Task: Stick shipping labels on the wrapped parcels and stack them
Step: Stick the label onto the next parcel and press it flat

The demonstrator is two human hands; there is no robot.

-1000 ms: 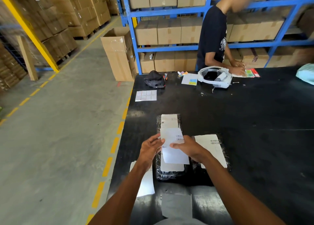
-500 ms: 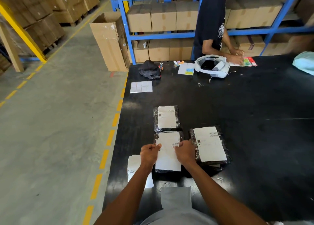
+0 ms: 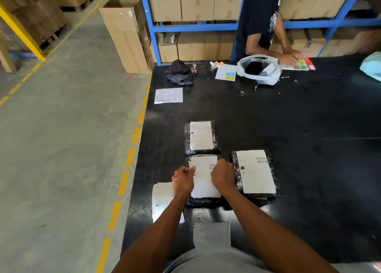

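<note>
Three black-wrapped parcels lie on the black table. The far parcel and the right parcel each carry a white shipping label. On the near middle parcel lies a third label. My left hand pinches that label's left edge with curled fingers. My right hand grips its right edge, knuckles up. A stack of spare labels lies left of my left wrist, partly hidden by my forearm.
Farther back lie a sheet of small stickers, a black cap, a white headset and a light blue bag. Another person works at the far edge. The table's left edge drops to the floor; a tall carton stands beyond.
The label was held in the air above the middle parcel; it now lies flat on it. Both hands came down with it and stay at its edges.
</note>
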